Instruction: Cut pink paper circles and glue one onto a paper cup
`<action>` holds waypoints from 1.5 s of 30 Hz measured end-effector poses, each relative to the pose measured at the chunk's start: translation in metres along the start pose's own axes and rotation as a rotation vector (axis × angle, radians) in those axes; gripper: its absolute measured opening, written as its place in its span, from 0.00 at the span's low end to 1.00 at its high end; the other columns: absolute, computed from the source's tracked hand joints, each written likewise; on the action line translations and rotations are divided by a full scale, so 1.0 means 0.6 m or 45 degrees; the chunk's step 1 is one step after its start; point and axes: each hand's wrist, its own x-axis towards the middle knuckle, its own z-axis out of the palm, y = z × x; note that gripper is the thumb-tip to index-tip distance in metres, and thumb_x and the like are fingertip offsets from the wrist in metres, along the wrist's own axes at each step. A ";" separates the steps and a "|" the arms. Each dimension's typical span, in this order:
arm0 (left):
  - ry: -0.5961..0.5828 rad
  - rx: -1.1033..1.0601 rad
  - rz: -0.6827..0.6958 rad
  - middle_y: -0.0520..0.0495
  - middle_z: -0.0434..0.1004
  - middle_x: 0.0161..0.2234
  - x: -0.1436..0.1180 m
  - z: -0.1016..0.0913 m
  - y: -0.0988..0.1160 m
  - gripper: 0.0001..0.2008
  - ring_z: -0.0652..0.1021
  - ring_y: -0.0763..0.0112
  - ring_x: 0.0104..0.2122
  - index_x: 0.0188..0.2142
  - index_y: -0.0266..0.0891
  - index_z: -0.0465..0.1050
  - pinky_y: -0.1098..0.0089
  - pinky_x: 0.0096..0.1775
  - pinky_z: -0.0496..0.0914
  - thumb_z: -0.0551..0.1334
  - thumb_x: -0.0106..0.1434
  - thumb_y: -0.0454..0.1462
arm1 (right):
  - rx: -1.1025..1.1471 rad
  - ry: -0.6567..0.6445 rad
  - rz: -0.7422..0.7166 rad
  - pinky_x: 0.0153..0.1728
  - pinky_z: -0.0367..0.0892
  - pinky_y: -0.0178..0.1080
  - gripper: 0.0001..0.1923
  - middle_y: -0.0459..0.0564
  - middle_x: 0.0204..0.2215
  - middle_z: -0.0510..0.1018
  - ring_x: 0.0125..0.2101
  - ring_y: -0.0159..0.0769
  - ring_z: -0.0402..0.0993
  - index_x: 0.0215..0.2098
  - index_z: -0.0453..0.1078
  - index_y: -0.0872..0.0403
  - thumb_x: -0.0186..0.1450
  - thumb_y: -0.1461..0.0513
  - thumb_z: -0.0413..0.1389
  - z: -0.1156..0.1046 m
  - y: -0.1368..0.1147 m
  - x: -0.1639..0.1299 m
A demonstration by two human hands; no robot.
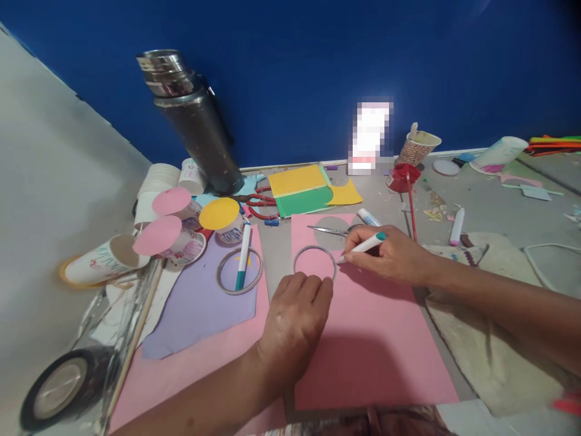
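A pink sheet of paper lies in front of me, with a round cut-out near its top edge. On it rests a thin grey ring, flat. The curled fingers of my left hand hold the ring's near edge. My right hand grips a white marker with a green end, its tip at the ring's right side, touching or very near the paper. Just beyond, scissors lie over the cut-out, their handles partly hidden by my right hand.
To the left, a second ring and another marker lie on purple paper. Paper cups topped with pink and yellow discs stand behind. A thermos, black tape roll, red-handled pliers and cloth surround the papers.
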 end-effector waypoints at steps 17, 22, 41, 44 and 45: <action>-0.031 -0.424 -0.206 0.48 0.79 0.30 0.010 0.002 -0.025 0.09 0.77 0.66 0.32 0.38 0.39 0.78 0.66 0.37 0.68 0.58 0.70 0.31 | -0.368 0.011 -0.767 0.31 0.66 0.38 0.04 0.50 0.29 0.79 0.29 0.37 0.74 0.39 0.70 0.53 0.67 0.67 0.55 0.045 -0.009 -0.071; -0.060 -0.404 -0.209 0.48 0.79 0.29 0.011 0.000 -0.025 0.09 0.76 0.66 0.32 0.37 0.39 0.77 0.66 0.37 0.68 0.58 0.70 0.32 | -0.540 -0.069 -0.935 0.29 0.65 0.38 0.08 0.51 0.30 0.79 0.30 0.38 0.74 0.40 0.71 0.54 0.66 0.69 0.52 0.048 -0.016 -0.072; -0.159 -0.250 -0.075 0.47 0.78 0.30 0.016 -0.011 -0.026 0.11 0.76 0.65 0.33 0.36 0.39 0.78 0.66 0.35 0.65 0.57 0.71 0.32 | -0.387 0.318 -0.700 0.31 0.71 0.41 0.04 0.48 0.27 0.83 0.28 0.40 0.80 0.35 0.72 0.46 0.68 0.62 0.57 -0.019 -0.017 -0.065; -0.169 -0.186 -0.063 0.46 0.78 0.30 0.020 -0.010 -0.023 0.11 0.75 0.64 0.33 0.35 0.38 0.79 0.65 0.34 0.65 0.57 0.70 0.31 | -0.396 0.347 -0.698 0.30 0.70 0.41 0.03 0.48 0.27 0.83 0.27 0.40 0.80 0.35 0.72 0.47 0.68 0.61 0.58 -0.022 -0.009 -0.070; -0.173 -0.172 -0.064 0.46 0.77 0.30 0.021 -0.010 -0.022 0.11 0.75 0.64 0.33 0.35 0.38 0.79 0.65 0.34 0.65 0.57 0.69 0.31 | -0.398 0.352 -0.712 0.31 0.71 0.41 0.03 0.47 0.27 0.83 0.27 0.40 0.80 0.36 0.72 0.47 0.68 0.62 0.58 -0.020 -0.006 -0.073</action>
